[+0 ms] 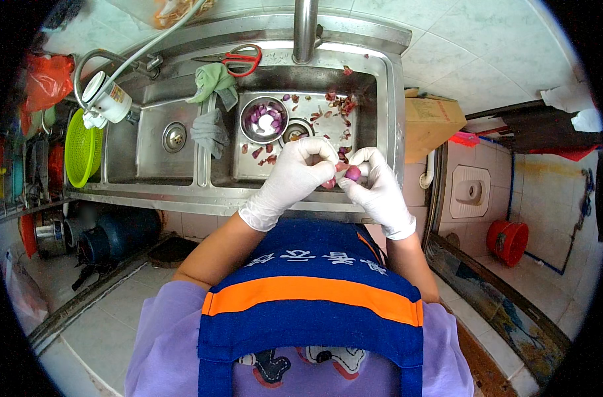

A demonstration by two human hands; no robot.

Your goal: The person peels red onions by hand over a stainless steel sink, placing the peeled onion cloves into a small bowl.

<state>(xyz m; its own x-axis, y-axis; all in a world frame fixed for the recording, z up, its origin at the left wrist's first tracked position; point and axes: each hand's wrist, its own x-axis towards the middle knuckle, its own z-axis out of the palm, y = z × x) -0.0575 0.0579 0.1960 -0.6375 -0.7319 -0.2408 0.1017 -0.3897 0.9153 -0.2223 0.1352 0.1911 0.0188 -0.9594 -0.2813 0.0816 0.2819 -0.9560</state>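
Both hands wear white gloves and meet above the front edge of the right sink basin. Between the thumb and fingers of my right hand (373,181) is a small purple shallot (352,173). My left hand (306,164) pinches a piece of reddish skin (340,167) right beside the shallot. Behind them in the basin (242,171) sits a round steel bowl (244,132) with several purple shallots (275,124) in it. Loose dry skins (346,105) lie scattered on the basin floor, mostly at the right, and some are around the drain (295,133).
Red-handled scissors (242,60) rest on the sink's back rim. Green (213,82) and grey cloths (210,131) hang over the divider. A faucet (305,32) rises behind the basin. At left are a white water filter (107,97) and a green plastic basket (83,149); a cardboard box (430,124) stands right.
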